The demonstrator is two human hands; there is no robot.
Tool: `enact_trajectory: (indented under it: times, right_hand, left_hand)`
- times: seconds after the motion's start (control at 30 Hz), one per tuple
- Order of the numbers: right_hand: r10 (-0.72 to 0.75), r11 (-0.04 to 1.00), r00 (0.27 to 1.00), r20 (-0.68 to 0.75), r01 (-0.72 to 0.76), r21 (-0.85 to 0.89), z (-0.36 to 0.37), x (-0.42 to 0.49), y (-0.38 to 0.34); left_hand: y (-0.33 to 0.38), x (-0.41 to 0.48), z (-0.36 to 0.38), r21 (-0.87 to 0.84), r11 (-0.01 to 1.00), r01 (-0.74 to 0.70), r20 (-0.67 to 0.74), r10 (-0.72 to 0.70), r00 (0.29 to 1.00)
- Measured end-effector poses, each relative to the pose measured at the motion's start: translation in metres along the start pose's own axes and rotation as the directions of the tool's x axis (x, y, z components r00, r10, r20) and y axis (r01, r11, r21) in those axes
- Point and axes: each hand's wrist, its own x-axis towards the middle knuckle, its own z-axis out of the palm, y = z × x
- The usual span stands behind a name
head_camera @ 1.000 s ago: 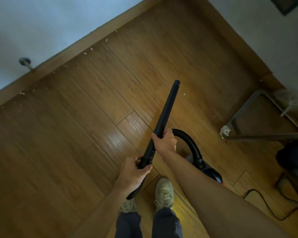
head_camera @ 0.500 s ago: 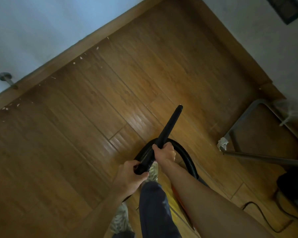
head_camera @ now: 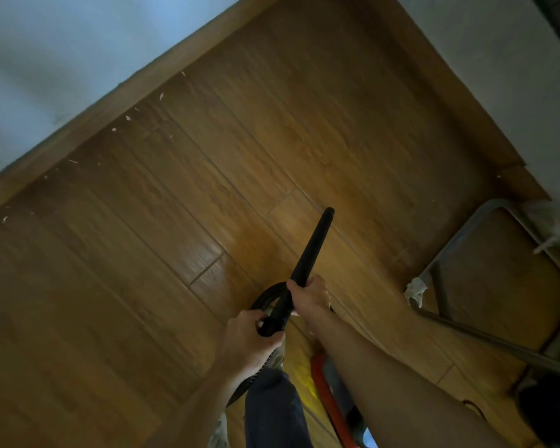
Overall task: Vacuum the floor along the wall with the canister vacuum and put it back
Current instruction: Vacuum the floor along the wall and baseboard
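I hold a black vacuum wand (head_camera: 309, 253) with both hands; its tip points up and away over the wooden floor (head_camera: 143, 270). My right hand (head_camera: 311, 297) grips the wand's middle. My left hand (head_camera: 251, 337) is closed around its lower end, where the ribbed black hose (head_camera: 265, 297) loops off behind. The red canister (head_camera: 328, 396) shows partly under my right forearm. Small white scraps (head_camera: 128, 118) lie along the wooden baseboard (head_camera: 136, 82) at the upper left.
A grey metal chair frame (head_camera: 459, 234) with a white scrap at its foot stands at the right, beside the right wall's baseboard. A black cord (head_camera: 476, 407) and a dark object lie at the lower right. My dark trouser leg (head_camera: 272, 412) is at the bottom.
The view has shifted left and down along the wall while I step forward. The wand stays in both hands, its tip lower in the frame. The canister now sits under my right arm.
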Motion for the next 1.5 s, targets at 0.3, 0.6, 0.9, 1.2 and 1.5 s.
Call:
enact_trajectory:
  times: [0.3,0.6,0.9,1.2,1.5]
  right_hand:
    - [-0.015,1.0,1.0,-0.019,0.015,-0.002,-0.005,0.016,-0.026]
    - [-0.148,0.987,0.989,-0.025,0.146,-0.072,-0.001,0.032,-0.092]
    - [-0.198,0.98,0.975,-0.106,0.192,-0.061,0.004,0.041,-0.161]
    - [-0.212,0.974,0.952,-0.221,0.223,0.03,0.023,0.055,-0.232]
    - [-0.289,0.951,0.922,-0.258,0.307,0.03,0.004,0.088,-0.276]
  left_hand:
    - [0.035,0.012,-0.01,0.111,0.994,0.014,-0.027,-0.011,1.0]
    - [0.066,0.043,-0.03,-0.206,0.978,0.034,-0.056,-0.047,0.997]
    - [0.107,0.081,-0.069,-0.331,0.942,0.055,-0.005,-0.06,0.998]
    - [0.149,0.124,-0.117,-0.474,0.877,0.074,0.047,-0.059,0.997]
    - [0.189,0.168,-0.12,-0.472,0.881,0.035,0.003,-0.038,0.999]
